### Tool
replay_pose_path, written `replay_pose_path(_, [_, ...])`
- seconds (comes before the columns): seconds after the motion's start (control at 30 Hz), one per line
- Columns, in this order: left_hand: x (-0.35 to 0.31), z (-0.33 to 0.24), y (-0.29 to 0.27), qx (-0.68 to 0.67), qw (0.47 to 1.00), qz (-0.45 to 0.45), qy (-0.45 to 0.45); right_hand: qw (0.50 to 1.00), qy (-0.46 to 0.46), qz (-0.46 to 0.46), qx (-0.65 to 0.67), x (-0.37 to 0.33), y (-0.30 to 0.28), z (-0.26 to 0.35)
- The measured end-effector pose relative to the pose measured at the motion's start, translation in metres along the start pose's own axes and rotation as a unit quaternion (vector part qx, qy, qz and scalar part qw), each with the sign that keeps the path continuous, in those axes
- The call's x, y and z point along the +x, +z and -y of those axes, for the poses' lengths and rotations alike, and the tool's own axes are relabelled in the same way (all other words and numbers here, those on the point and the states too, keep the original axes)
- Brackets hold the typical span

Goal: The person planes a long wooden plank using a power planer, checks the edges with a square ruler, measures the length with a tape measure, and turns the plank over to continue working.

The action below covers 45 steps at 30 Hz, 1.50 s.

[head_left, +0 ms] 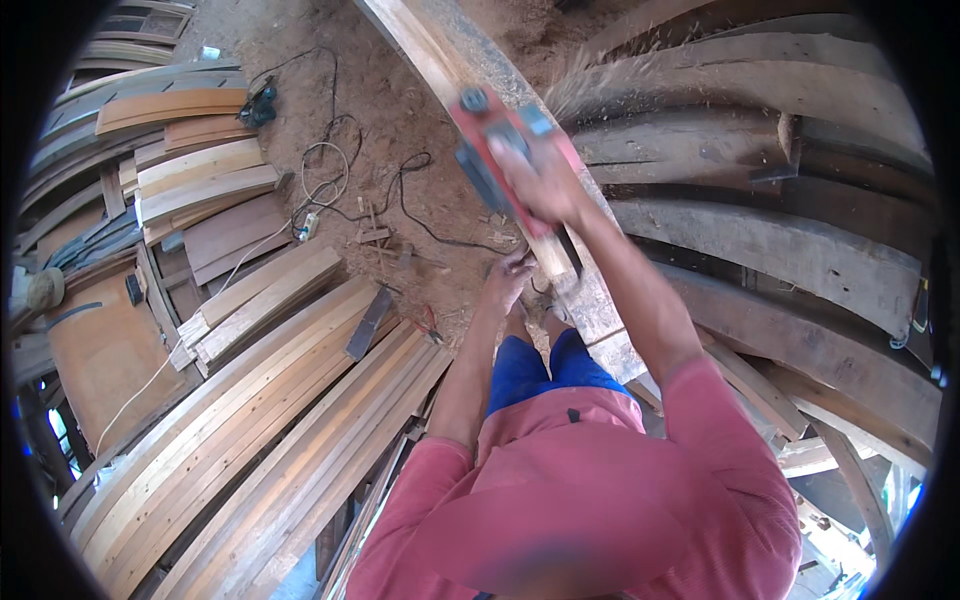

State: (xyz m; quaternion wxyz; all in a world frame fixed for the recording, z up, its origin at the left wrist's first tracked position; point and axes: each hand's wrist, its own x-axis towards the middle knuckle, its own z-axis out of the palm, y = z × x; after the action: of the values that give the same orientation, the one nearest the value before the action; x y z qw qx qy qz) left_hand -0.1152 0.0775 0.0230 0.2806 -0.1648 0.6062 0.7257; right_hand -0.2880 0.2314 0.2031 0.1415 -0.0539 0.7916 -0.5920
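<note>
My right hand (548, 180) grips the handle of a red electric planer (480, 120), which rests on top of a long pale wooden plank (420, 50); hand and tool are smeared by motion. Shavings (570, 90) fly off to the right of the planer. The plank lies along a dusty wooden bench (600, 315) that runs away from me. At the plank's near end, my left hand (508, 280) is closed on its left edge, the fingertips partly hidden.
Stacks of long boards (230, 420) lie at the left, with shorter planks (210, 170) behind them. Thick timbers (760, 230) are piled along the right. A black cord (410, 180) and a white extension socket (309, 226) lie on the sawdust-covered floor. Pliers (430, 330) rest near the boards.
</note>
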Motion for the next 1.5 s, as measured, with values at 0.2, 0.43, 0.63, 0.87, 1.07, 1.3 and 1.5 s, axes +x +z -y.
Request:
replay_pose_path(0.2, [-0.016, 0.01, 0.017, 0.299, 0.954, -0.012, -0.014, 0.992, 0.05, 0.027, 0.111, 0.097, -0.004, 0.004])
replay_pose_path(0.43, [-0.041, 0.069, 0.049, 0.422, 0.886, -0.062, 0.179, 0.983, 0.131, 0.007, 0.125, -0.019, -0.003, -0.006])
replay_pose_path(0.63, [-0.082, 0.089, 0.045, 0.484, 0.833, 0.093, 0.251, 0.991, 0.115, 0.019, 0.066, -0.204, -0.013, -0.026])
replay_pose_path(0.87, [-0.092, 0.037, 0.006, 0.518, 0.838, 0.076, 0.155, 0.973, 0.199, 0.033, 0.11, -0.184, -0.006, -0.022])
replay_pose_path(1.07, [0.012, 0.021, -0.047, 0.205, 0.952, -0.228, -0.007, 0.995, 0.087, -0.03, 0.047, -0.028, 0.019, -0.003])
replay_pose_path(1.3, [0.112, -0.044, 0.019, 0.04, 0.952, -0.297, 0.068, 0.997, 0.059, -0.037, 0.028, 0.174, 0.035, 0.037])
replay_pose_path(1.5, [0.118, -0.083, 0.047, 0.211, 0.911, -0.326, 0.139, 0.997, -0.01, -0.068, 0.025, 0.331, 0.029, 0.048])
